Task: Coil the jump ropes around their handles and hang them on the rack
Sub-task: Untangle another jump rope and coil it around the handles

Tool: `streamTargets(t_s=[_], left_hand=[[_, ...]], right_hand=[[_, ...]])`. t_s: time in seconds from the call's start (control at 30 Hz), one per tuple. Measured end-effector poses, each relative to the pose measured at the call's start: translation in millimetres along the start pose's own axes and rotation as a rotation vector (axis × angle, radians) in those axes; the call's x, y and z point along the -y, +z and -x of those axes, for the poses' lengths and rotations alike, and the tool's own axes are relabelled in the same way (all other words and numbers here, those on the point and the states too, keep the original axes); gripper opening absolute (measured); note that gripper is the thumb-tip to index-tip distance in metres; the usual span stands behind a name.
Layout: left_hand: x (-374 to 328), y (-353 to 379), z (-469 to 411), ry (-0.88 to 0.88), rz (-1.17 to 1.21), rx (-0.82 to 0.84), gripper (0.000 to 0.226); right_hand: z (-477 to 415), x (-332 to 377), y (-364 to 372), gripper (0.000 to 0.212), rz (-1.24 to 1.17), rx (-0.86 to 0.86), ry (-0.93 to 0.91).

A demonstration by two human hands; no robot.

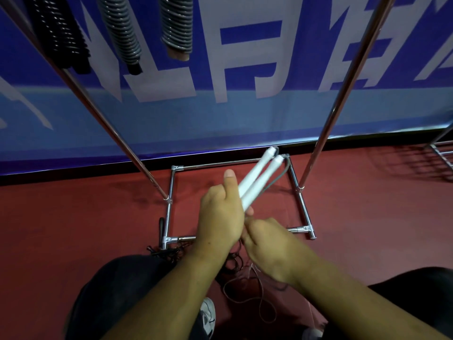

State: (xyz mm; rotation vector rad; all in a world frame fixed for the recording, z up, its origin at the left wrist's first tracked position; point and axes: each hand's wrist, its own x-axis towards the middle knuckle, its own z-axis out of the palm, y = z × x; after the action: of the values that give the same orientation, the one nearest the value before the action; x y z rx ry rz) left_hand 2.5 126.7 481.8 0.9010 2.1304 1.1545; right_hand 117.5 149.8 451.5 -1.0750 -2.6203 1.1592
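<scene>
Left hand grips two white plastic handles; right hand curls, its hold hidden; three coiled ropes hang cropped.

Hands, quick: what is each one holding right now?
Left hand: closed round the two white handles.
Right hand: fingers curled by the handles' lower end; what they hold, if anything, cannot be told.

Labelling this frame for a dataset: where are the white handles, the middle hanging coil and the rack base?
white handles (264, 179): head view, mid-shaft of the right-side handle.
middle hanging coil (122, 28): head view, grey wound turns partway down.
rack base (169, 240): head view, front-left corner joint.
</scene>
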Motion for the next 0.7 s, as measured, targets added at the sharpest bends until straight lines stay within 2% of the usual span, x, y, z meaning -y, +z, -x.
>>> streamTargets(t_s=[0.13,0.4,0.6,0.7], left_hand=[[6,8,4,0.106,-0.086,0.046,0.079],[14,15,7,0.283,-0.178,0.005,0.076],[10,5,0,0.201,-0.343,0.034,0.065],[10,3,0,0.218,-0.377,0.05,0.065]], right_hand=[[0,-1,-3,0.023,-0.03,0.035,0.006],[2,6,-4,0.022,-0.114,0.139,0.017],[4,9,-6,0.024,-0.114,0.127,0.01],[5,10,-8,0.026,-0.126,0.138,0.02]])
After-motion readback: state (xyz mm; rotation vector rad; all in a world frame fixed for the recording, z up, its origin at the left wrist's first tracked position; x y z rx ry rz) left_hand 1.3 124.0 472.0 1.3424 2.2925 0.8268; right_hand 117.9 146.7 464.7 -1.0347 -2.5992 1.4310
